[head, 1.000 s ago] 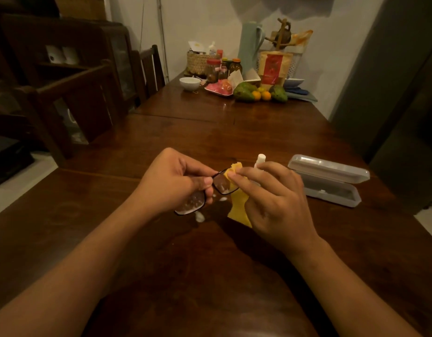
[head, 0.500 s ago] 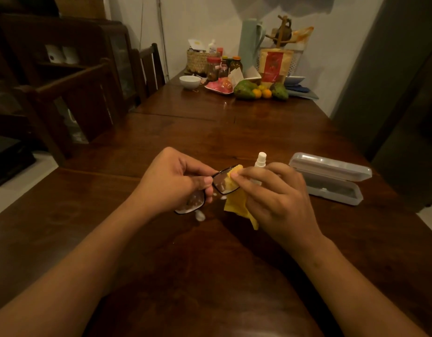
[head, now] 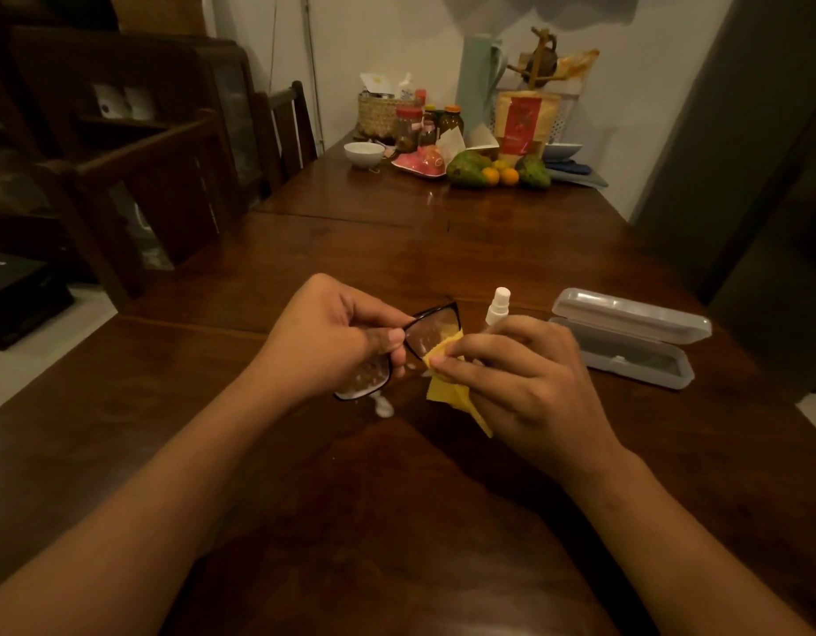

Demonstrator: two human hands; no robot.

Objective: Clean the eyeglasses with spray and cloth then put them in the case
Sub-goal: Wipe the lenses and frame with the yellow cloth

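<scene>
Black-framed eyeglasses are held just above the wooden table, and my left hand pinches them at the bridge between the two lenses. My right hand holds a yellow cloth pressed against the lower edge of the right lens. Droplets speckle both lenses. Just behind my right hand stands a small white spray bottle, upright. To its right a grey glasses case lies open on the table, its inside bare.
At the table's far end stand a white bowl, jars, a basket, a pink plate, green and orange fruit and a pale jug. Wooden chairs line the left side. A dark door or cabinet lies to the right.
My right hand with the cloth has slid down off the right lens to its lower edge, uncovering most of that lens. My left hand keeps its hold on the glasses.
</scene>
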